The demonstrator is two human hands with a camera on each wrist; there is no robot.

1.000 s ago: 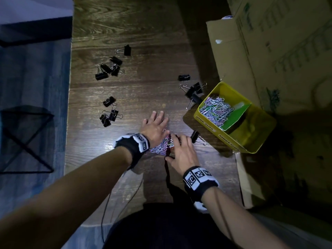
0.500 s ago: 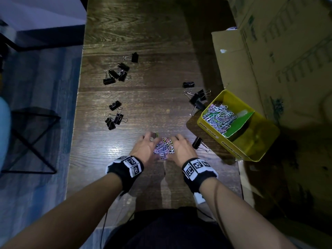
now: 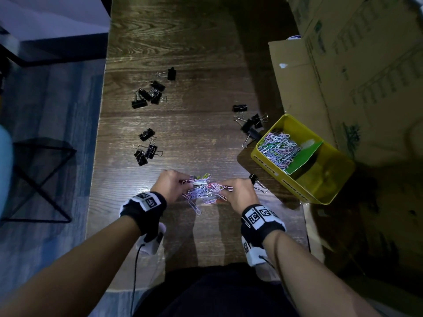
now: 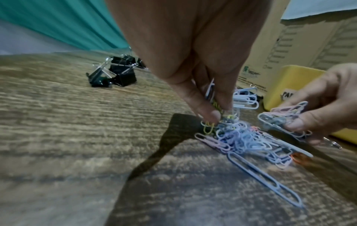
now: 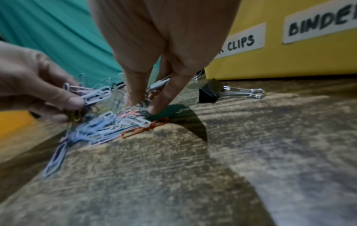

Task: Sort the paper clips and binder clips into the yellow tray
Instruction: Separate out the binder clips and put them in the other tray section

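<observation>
Both bare forearms reach forward from the bottom of the head view, each wrist wrapped in a black band with white coded patches. The left hand (image 3: 170,185) is curled, knuckles up, thumb and fingertips (image 4: 211,115) pinched together and pointing down. The right hand (image 3: 239,193) sits just beside it, close but not touching, likewise curled, its thumb and forefinger (image 5: 163,99) angled down to meet at their tips. Both wrists are lifted, palms facing each other
</observation>
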